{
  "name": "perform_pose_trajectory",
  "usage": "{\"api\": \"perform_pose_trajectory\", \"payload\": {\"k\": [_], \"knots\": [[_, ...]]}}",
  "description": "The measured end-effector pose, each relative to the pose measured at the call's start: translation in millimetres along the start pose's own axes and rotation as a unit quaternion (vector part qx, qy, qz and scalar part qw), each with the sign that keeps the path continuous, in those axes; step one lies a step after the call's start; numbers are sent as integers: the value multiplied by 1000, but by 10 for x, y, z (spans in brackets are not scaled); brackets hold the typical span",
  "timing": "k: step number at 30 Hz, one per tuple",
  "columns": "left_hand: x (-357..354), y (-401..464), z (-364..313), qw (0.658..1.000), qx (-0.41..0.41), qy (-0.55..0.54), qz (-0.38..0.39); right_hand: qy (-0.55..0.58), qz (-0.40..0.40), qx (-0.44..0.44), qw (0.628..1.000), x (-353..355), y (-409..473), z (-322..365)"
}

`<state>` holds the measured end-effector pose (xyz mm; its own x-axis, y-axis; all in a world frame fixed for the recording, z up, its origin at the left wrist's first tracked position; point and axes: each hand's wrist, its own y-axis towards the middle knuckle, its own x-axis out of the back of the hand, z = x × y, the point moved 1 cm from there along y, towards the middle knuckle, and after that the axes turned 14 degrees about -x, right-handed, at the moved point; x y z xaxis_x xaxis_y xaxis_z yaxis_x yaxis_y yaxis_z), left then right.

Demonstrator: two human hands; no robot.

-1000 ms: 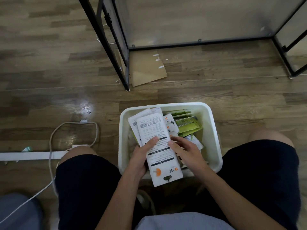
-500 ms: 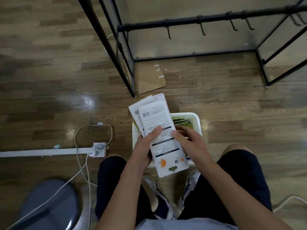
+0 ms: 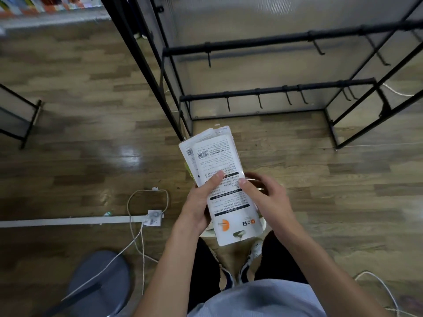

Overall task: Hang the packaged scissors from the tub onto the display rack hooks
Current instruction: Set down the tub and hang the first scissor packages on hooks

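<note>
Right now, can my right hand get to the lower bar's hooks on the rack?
Probably yes. The right hand holds the stack of packages, and only open floor lies between it and the bare hooks; reach can't be judged.

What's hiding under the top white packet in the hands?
More white card packets fanned beneath the top white packet, with a green edge peeking out. The scissors themselves are covered.

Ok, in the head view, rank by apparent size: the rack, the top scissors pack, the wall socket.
1. Rack, largest by far.
2. Top pack, though nearness to the camera inflates it.
3. Socket, smallest.
</note>
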<state>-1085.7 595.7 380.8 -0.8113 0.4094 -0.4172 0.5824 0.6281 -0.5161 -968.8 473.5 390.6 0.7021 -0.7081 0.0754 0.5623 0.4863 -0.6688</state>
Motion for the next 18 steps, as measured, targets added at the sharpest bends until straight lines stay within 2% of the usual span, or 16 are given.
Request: {"api": "perform_pose_trajectory", "payload": {"k": [9, 18], "knots": [[-341, -595, -961, 999, -22, 1, 39, -10, -2, 47, 999, -87, -775, 779], [-535, -769, -1404, 997, -52, 5, 58, -39, 20, 95, 994, -92, -1031, 1156]]}}
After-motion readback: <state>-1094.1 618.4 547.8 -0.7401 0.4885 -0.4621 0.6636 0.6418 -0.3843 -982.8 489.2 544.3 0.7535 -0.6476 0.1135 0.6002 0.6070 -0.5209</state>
